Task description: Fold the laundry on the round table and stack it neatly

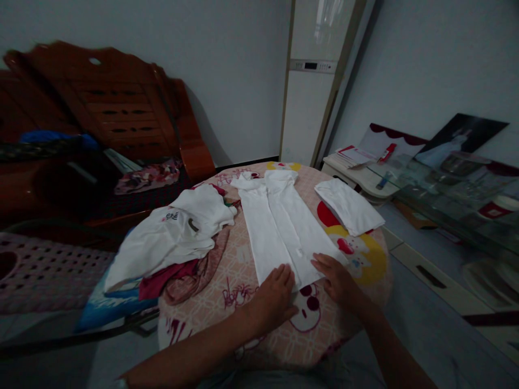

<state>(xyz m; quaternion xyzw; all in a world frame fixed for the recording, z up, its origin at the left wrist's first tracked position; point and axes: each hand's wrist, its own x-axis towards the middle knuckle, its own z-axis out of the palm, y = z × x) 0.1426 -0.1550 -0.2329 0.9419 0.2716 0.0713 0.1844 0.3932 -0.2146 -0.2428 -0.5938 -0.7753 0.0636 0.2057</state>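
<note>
A white shirt (275,216) lies lengthwise on the round table, its sides turned in toward the middle and its collar end pointing away from me. My left hand (273,297) rests flat on the near left end of the shirt, fingers stretched out. At the near right end, my right hand (336,281) touches the cloth with its fingers spread. Neither hand grips anything. To the right of the shirt sits a folded white garment (349,207). A heap of clothes is on the left, with a white printed T-shirt (162,237) on top.
A pink patterned cloth (279,346) covers the table. Behind at left stands a carved wooden bench (113,102). A tall white cabinet unit (310,102) is at the back. On the right is a glass-topped stand (454,189) with papers and containers.
</note>
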